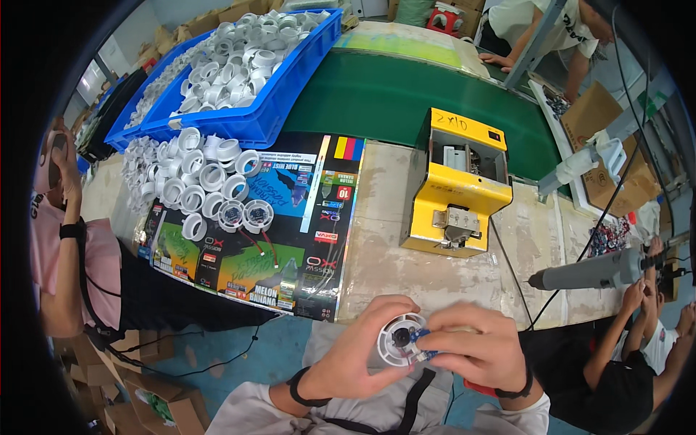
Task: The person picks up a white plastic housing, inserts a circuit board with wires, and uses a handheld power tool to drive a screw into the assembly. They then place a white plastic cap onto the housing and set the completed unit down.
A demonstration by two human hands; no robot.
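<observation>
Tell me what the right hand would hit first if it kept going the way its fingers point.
Its fingers point left, so the right hand would likely press straight into the white ring part and then the left hand; all three already touch.

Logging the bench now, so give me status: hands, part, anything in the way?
Left hand and right hand both grip white ring part, blue board inside. Yellow machine ahead, apart. Nothing between.

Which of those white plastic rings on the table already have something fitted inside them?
The two white plastic rings at the pile's near right edge: each holds a round blue circuit board, with red wires trailing over the printed sheet. The others look hollow.
</observation>
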